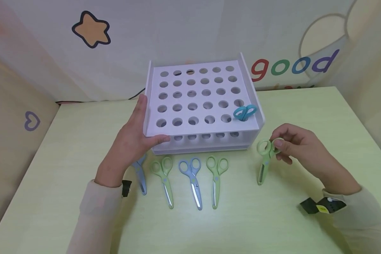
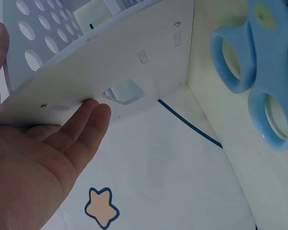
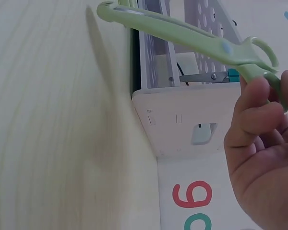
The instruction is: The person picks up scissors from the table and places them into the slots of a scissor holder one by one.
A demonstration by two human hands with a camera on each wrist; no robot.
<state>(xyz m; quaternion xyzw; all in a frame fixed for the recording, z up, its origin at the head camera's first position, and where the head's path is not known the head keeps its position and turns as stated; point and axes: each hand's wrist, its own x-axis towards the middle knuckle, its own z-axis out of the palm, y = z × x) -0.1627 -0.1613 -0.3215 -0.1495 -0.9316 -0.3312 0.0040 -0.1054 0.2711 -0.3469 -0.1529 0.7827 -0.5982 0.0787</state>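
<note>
We see smooth plastic scissor handles (image 2: 273, 60), shiny metal blades (image 1: 195, 192), a matt rack (image 1: 200, 113), wood-grained desk (image 3: 53, 120), cloth sleeves (image 1: 96, 215).

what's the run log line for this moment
left hand: touches white rack; right hand: holds green scissors by handle; teal scissors: in rack hole; table: four more scissors

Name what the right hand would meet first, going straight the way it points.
The white rack, probably at its right side, though the held green scissors may touch first; depth is unclear.

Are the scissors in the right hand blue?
No, the right hand holds light green scissors by a handle loop.
</note>
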